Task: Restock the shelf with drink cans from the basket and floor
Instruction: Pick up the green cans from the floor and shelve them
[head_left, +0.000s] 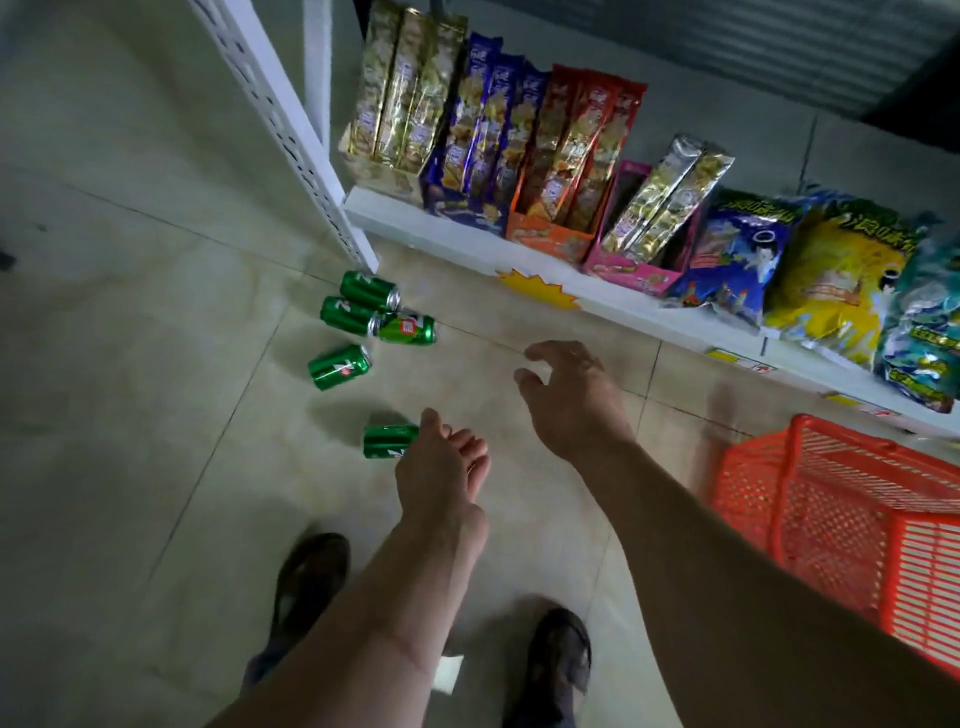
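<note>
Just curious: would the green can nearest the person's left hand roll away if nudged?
Probably: the nearest green can lies on its side on smooth floor tiles. It looks undented, so likely stiff. The left hand reaches its end, which may push it away.

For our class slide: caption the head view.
Left hand reaches the nearest green can on the floor; right hand hovers open.

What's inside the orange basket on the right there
Only bare orange mesh shows inside the orange basket; no cans appear in the visible part. Its right portion runs out of frame, and the right forearm covers its near-left corner, so those parts stay unknown.
</note>
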